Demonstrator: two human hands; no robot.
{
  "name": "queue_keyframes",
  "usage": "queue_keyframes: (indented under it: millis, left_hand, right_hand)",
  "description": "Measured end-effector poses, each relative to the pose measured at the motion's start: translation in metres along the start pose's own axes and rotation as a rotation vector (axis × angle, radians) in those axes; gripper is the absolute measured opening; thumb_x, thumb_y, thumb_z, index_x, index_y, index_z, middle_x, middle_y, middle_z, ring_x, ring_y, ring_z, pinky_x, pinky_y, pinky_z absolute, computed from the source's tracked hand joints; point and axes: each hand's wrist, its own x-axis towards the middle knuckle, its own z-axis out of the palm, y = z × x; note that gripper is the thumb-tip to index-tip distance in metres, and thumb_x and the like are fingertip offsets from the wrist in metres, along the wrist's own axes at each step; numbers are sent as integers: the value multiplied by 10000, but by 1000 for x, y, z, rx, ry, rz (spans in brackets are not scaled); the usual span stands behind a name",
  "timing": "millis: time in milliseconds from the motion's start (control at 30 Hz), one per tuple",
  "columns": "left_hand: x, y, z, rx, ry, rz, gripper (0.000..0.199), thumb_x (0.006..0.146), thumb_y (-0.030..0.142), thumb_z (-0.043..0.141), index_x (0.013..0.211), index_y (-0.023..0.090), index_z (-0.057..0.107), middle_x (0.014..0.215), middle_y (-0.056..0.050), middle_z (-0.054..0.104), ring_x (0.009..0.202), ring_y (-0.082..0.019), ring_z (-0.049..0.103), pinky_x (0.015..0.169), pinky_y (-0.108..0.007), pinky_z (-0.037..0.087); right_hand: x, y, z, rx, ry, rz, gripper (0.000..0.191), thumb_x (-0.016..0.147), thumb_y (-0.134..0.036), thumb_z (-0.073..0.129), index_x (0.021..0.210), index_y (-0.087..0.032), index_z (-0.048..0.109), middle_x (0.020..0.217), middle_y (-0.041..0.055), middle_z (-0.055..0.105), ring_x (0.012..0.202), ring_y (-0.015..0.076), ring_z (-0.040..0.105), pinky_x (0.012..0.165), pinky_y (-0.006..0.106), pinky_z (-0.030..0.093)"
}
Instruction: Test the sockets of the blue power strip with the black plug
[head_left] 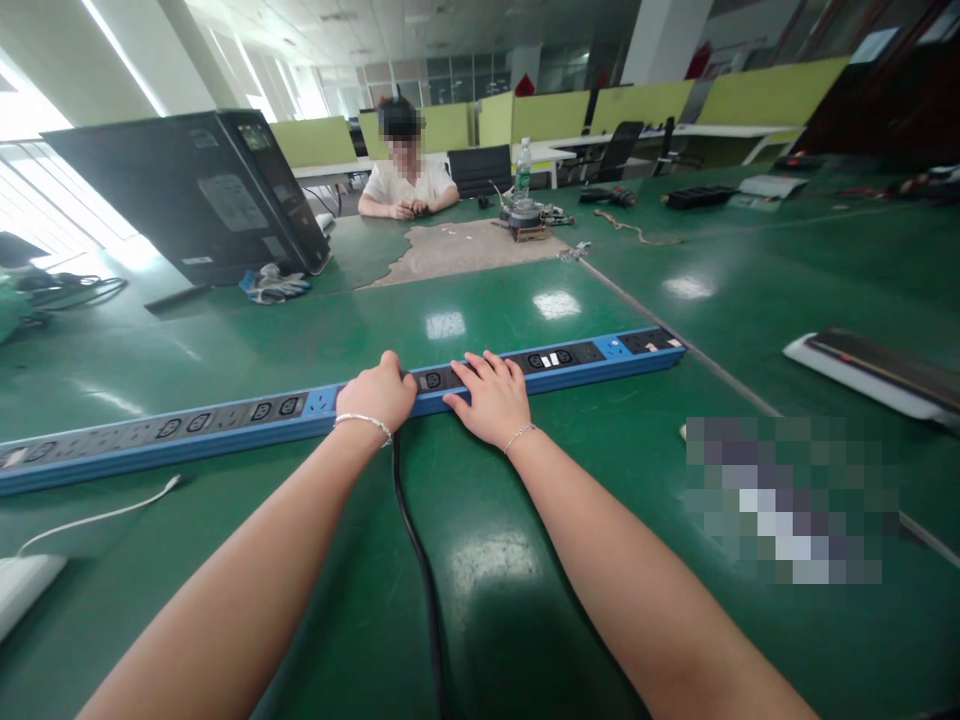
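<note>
A long blue and black power strip (247, 412) with many sockets lies across the green table (300, 560). My left hand (377, 395) is closed round the end of a black cable (420, 560) at the strip's middle; the plug itself is hidden by the fingers. Just to its right, my right hand (491, 398) rests on the strip with its fingers spread, holding nothing. From below my left hand the cable runs down toward the table's near edge.
At the back left stands a black computer case (225, 190) with gloves (274, 284) beside it. A person (409, 185) sits across the table. A bottle (523, 170) stands behind a small device (525, 215). White-edged objects (862, 375) lie at right.
</note>
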Motion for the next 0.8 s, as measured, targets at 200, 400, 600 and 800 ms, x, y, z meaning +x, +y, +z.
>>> queue_keyframes:
  millis: [200,400,600,800]
  left_hand:
    - [11,-2,-2,-24,-46,56,308,787,362,419,994,194,573,990,-155,686,914,-288,644,751,-382,486]
    - [-3,4,2,33,8,28,360,843,373,324,1062,177,531,943,-173,687,883,-315,653,739,-423,482]
    - [7,-2,3,-48,3,46,335,816,375,394,1042,189,558,980,-159,683,915,-309,641,747,-404,474]
    - [2,-35,14,-213,24,167,476,878,518,267,1062,250,614,1043,-91,682,980,-258,613,834,-368,449]
  right_hand:
    - [0,0,-1,-14,-21,-2,516,878,-536,444,1318,-274,504,1401,36,461,1302,263,314,1057,455,201]
    - [0,1,0,-12,-7,-8,511,874,-534,453,1311,-276,513,1391,35,473,1292,266,331,1053,458,210]
    - [0,2,0,-25,-27,-9,515,870,-509,471,1327,-274,497,1404,34,459,1306,265,318,1061,461,202]
    - [-1,4,-5,-54,-90,-39,589,820,-471,545,1363,-259,456,1432,37,423,1323,279,294,1068,470,195]
